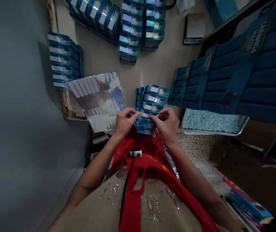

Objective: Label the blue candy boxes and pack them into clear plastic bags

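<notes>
A short row of blue boxes (154,99) stands at the table's front edge, in front of my body. The boxes at its far end carry pale labels on top. My left hand (126,121) and my right hand (167,124) pinch the two ends of a small pale label strip (145,115), stretched over one box of the row. The nearest boxes (144,125) show round blue marks and no pale strip. Left of my left hand lies a shiny sheet (101,100) with a column of pale label strips along its upper left part.
Rows of labelled blue boxes (130,29) stand at the back, with another stack (62,61) at the left edge. Large blue stacked boxes (236,64) fill the right side, above a tray of small pale blue pieces (212,122). A grey wall is at left.
</notes>
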`<state>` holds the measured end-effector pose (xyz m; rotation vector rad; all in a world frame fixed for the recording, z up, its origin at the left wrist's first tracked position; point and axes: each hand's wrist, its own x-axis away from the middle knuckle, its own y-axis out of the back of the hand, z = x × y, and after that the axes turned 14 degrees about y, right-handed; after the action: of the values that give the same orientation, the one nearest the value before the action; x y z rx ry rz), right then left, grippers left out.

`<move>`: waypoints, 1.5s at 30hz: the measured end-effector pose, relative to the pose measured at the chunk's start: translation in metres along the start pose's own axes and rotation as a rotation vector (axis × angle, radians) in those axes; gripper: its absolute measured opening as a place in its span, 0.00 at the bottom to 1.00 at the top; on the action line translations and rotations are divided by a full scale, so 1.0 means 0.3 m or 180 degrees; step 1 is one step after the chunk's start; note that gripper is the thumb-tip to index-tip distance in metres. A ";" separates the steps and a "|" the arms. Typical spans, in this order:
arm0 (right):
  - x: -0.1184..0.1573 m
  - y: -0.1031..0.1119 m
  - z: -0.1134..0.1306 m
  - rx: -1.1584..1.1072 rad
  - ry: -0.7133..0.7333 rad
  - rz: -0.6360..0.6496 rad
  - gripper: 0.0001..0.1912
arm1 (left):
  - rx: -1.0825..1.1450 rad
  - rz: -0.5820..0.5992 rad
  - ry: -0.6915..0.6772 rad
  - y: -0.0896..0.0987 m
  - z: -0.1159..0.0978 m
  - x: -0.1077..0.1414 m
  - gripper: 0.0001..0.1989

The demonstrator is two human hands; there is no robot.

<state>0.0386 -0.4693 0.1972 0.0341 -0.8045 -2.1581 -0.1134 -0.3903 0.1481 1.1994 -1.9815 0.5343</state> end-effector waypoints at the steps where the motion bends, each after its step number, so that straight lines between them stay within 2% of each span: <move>1: -0.006 0.007 -0.009 0.0244 0.0007 0.0028 0.22 | 0.0118 0.0150 0.0202 -0.015 0.012 -0.006 0.14; 3: -0.021 0.033 -0.025 0.0598 -0.0082 0.0164 0.26 | 0.0200 0.0357 0.0646 -0.042 0.034 -0.015 0.13; 4: -0.029 0.051 -0.030 0.0658 -0.0173 0.0297 0.28 | 0.0063 0.0316 0.0777 -0.048 0.042 -0.022 0.12; 6: -0.045 0.094 -0.030 0.0592 -0.0322 0.0577 0.29 | -0.0595 -0.0147 0.0646 -0.027 0.036 -0.043 0.07; 8: -0.058 0.137 -0.014 0.0563 -0.0294 0.0637 0.29 | -0.1488 -0.0910 0.0040 0.052 -0.008 -0.085 0.02; 10: -0.069 0.164 0.022 0.0604 -0.0155 0.0523 0.28 | -0.2283 -0.1561 -0.0671 0.177 -0.085 -0.152 0.08; 12: -0.079 0.159 0.072 0.0541 -0.0021 0.0503 0.26 | -0.2940 -0.1901 -0.1072 0.314 -0.172 -0.243 0.18; 13: -0.085 0.141 0.100 0.0455 0.0054 0.0576 0.25 | -0.3250 -0.1855 -0.1062 0.375 -0.209 -0.293 0.20; 15: -0.099 0.080 0.157 0.0249 0.0288 0.0843 0.21 | -0.3758 -0.1658 -0.0662 0.469 -0.260 -0.383 0.17; 17: -0.120 -0.001 0.209 0.0212 0.0678 0.1137 0.17 | -0.3885 -0.1514 -0.0166 0.528 -0.277 -0.437 0.12; 18: -0.132 -0.044 0.231 0.0270 0.0924 0.1204 0.14 | -0.3819 -0.1484 -0.0018 0.549 -0.275 -0.446 0.12; 22: -0.183 -0.222 0.292 0.0678 0.1969 0.1098 0.08 | -0.3424 -0.1309 -0.0134 0.618 -0.255 -0.389 0.14; 25: -0.198 -0.363 0.322 0.0931 0.2516 0.1169 0.14 | -0.3294 -0.1161 -0.0290 0.659 -0.265 -0.315 0.13; 29: -0.179 -0.538 0.349 0.1393 0.2976 0.1429 0.23 | -0.3209 -0.0923 -0.0448 0.688 -0.299 -0.239 0.13; 32: -0.157 -0.624 0.343 0.1702 0.3099 0.1717 0.27 | -0.3103 -0.0779 -0.0509 0.696 -0.311 -0.206 0.13; 35: -0.133 -0.665 0.312 0.1745 0.3182 0.1889 0.28 | -0.2876 -0.0670 -0.0493 0.702 -0.301 -0.200 0.12; 38: -0.103 -0.666 0.275 0.1688 0.3322 0.1904 0.27 | -0.2533 -0.0611 -0.0345 0.710 -0.282 -0.213 0.12; 42: -0.055 -0.609 0.249 0.1669 0.3368 0.2020 0.20 | -0.2337 -0.0698 -0.0126 0.718 -0.270 -0.232 0.11; 45: -0.017 -0.527 0.254 0.1664 0.2958 0.1948 0.10 | -0.2553 -0.0802 -0.0201 0.711 -0.280 -0.242 0.11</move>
<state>-0.0883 -0.3514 0.1685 0.8693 -0.6581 -1.1038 -0.2485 -0.1913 0.1512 0.9164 -1.7735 -0.4086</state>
